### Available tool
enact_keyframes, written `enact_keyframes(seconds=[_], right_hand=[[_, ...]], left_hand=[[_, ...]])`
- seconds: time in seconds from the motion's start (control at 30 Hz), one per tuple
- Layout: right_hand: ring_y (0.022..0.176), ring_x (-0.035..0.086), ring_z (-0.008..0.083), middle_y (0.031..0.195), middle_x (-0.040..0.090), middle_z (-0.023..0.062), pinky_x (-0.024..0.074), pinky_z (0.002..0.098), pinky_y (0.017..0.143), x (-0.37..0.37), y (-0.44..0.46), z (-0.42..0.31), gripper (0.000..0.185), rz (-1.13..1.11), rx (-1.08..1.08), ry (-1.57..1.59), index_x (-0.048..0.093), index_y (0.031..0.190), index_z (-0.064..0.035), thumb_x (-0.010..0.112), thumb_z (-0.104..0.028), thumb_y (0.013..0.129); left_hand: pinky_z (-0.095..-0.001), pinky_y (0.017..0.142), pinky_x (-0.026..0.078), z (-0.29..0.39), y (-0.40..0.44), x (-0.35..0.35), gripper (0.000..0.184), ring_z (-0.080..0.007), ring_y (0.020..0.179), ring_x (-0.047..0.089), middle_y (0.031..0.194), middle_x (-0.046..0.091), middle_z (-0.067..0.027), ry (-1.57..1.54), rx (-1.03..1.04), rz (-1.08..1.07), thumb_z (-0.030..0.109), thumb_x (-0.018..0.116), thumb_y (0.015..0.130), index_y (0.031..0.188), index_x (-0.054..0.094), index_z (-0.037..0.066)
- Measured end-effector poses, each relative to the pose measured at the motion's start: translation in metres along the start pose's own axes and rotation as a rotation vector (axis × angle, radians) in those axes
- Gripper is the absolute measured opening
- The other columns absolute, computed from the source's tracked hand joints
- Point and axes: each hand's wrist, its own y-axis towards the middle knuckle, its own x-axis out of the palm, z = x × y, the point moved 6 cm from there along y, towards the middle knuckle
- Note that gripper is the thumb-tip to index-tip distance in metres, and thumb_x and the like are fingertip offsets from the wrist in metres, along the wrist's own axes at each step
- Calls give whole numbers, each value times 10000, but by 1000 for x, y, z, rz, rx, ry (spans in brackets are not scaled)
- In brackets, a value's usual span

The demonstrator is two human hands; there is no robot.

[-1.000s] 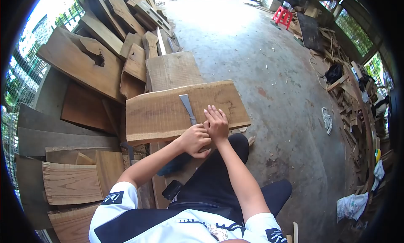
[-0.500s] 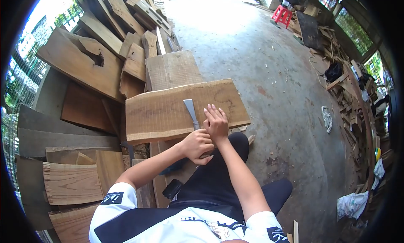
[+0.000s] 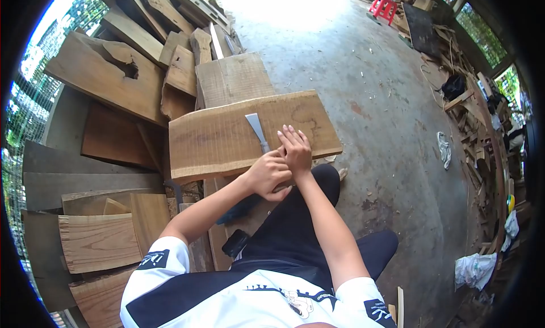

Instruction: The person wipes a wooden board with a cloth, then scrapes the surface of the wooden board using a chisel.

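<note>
A wide wooden board [image 3: 218, 135] with a rough near edge lies flat in front of my knees. My left hand [image 3: 269, 173] is closed around the handle of a scraper [image 3: 256, 129], whose flared metal blade rests on or just over the wood and points away from me. The handle is mostly hidden in my fist. Right beside it, my right hand [image 3: 296, 151] lies on the board with fingers stretched forward, touching or nearly touching my left hand. Whether its thumb meets the handle I cannot tell.
Other wooden slabs [image 3: 105, 81] lean and lie stacked along the left side. Another board [image 3: 233, 81] sits just beyond mine. Concrete floor [image 3: 363, 89] runs to the right, bordered by scrap wood [image 3: 474, 152]. A red stool [image 3: 384, 9] stands far back.
The whole view has tilted, so everything sits higher in the picture. The scraper and my left hand have slid slightly forward along the board. My right hand keeps about the same place on it.
</note>
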Motion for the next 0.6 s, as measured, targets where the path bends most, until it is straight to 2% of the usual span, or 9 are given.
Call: enact_keyframes(seconds=[0.07, 0.27, 0.4, 0.6], right_hand=[[1301, 604, 275, 1345, 668, 150, 398, 463, 1146, -2, 2, -1, 369, -1, -4, -2, 734, 1192, -57, 588, -153, 867], [1293, 609, 273, 1335, 674, 150, 402, 463, 1142, -1, 0, 0, 362, 14, -5, -10, 734, 1182, -50, 595, -148, 863], [1292, 609, 271, 1337, 675, 144, 403, 464, 1141, -1, 0, -1, 355, 16, -8, -21, 735, 1195, -73, 597, -145, 876], [1299, 605, 264, 1355, 666, 131, 399, 458, 1144, 2, -2, 2, 361, 7, 2, -16, 728, 1214, -78, 603, -166, 886]], left_hand=[[-408, 692, 425, 10, -1, -2, 311, -283, 618, 534, 619, 482, -70, -27, 22, 2, 344, 651, 722, 640, 469, 106], [-402, 692, 421, -16, -4, 1, 307, -279, 621, 525, 638, 485, -71, 38, -18, 48, 336, 653, 722, 643, 476, 98], [-404, 691, 426, 5, 4, -7, 286, -274, 624, 529, 634, 480, -67, -52, 34, 87, 319, 656, 708, 643, 484, 99], [-402, 702, 442, -6, 0, 3, 282, -280, 623, 540, 630, 489, -72, 38, 27, 102, 317, 645, 723, 643, 490, 95]])
